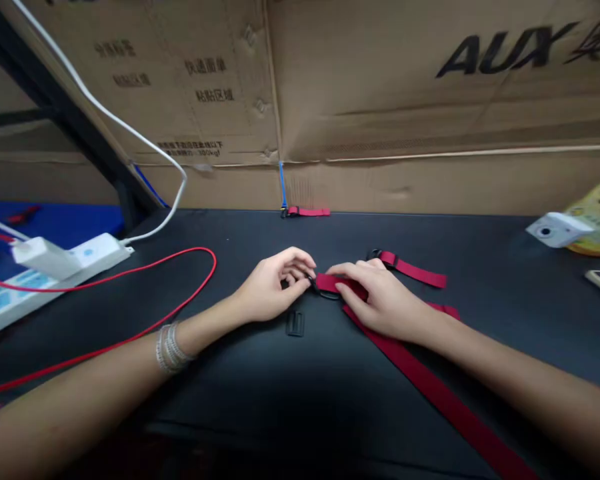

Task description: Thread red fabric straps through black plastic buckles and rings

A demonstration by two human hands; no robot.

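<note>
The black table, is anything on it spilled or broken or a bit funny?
Nothing looks spilled or broken. The only slightly odd bit is a black buckle lying by itself on the near side of the left hand, with nothing threaded through it.

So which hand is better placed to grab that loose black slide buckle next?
Probably the left hand: it's nearer the black slide buckle, while the right hand lies farther off, holding the red webbing strap.

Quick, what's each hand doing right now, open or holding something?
Left hand: closed, pinching a small black buckle.
Right hand: closed, holding the red webbing strap.
</note>
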